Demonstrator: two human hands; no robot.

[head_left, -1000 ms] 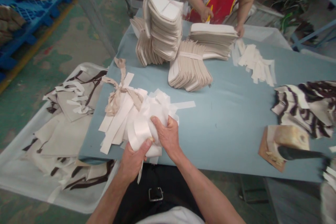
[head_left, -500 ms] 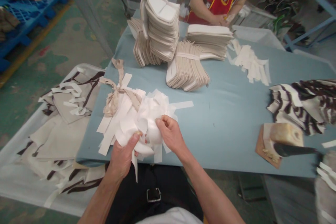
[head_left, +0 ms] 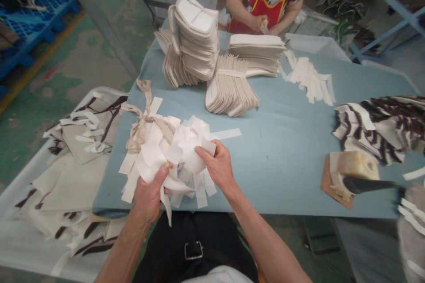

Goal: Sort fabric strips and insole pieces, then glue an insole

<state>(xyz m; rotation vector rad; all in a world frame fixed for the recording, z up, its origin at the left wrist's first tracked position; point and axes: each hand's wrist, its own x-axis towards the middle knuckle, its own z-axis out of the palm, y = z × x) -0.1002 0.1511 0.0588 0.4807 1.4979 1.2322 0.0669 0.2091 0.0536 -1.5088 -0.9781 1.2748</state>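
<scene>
A loose bunch of white paper strips (head_left: 172,150) lies at the near edge of the blue table (head_left: 285,150). My left hand (head_left: 149,192) is closed on the bunch from below, thumb on top. My right hand (head_left: 217,166) pinches strips at the bunch's right side. A beige cloth tie (head_left: 144,119) lies knotted over the strips at the left. Beyond them stand stacks of cream cut pieces (head_left: 195,40), some fanned out (head_left: 230,93).
Across the table a person in a red apron (head_left: 265,0) handles something small. More white strips (head_left: 308,79) lie far right. Brown-striped fabric pieces (head_left: 381,124), a yellowish block (head_left: 357,166) and a dark blade (head_left: 368,184) sit right. A white bin of scraps (head_left: 66,163) stands left.
Both my hands have lifted and spread the strip bunch, moving slightly left and away from the table edge. The person opposite brought both hands together in front of the apron.
</scene>
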